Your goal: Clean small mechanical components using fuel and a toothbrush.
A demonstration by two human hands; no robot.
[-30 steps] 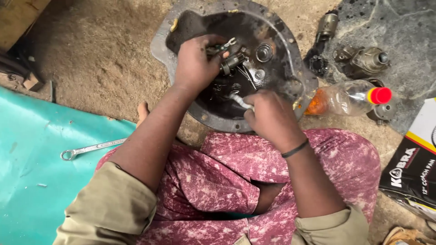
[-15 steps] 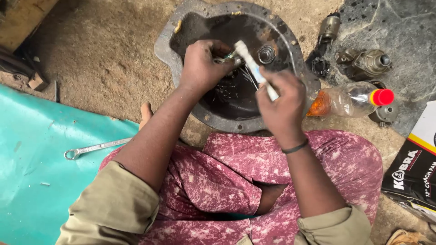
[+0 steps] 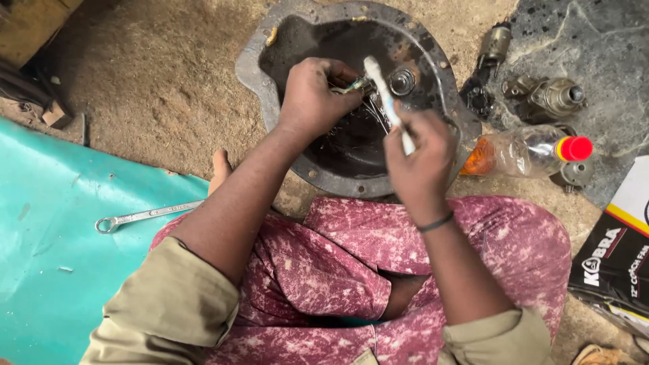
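Note:
My left hand grips a small metal part over a dirty round metal housing that holds dark liquid. My right hand holds a white brush upright, its upper end touching the small part. A bolt-like piece sits inside the housing just right of the brush. The housing lies on the dirt floor in front of my knees, which are in pink patterned trousers.
A clear plastic bottle with a red cap lies right of the housing. Several greasy metal parts rest on a grey slab. A spanner lies on a teal sheet at left. A black and white box is at right.
My right hand came up from the bottom of the housing with the white brush and brought it against the part in my left hand. My left hand stayed nearly in place.

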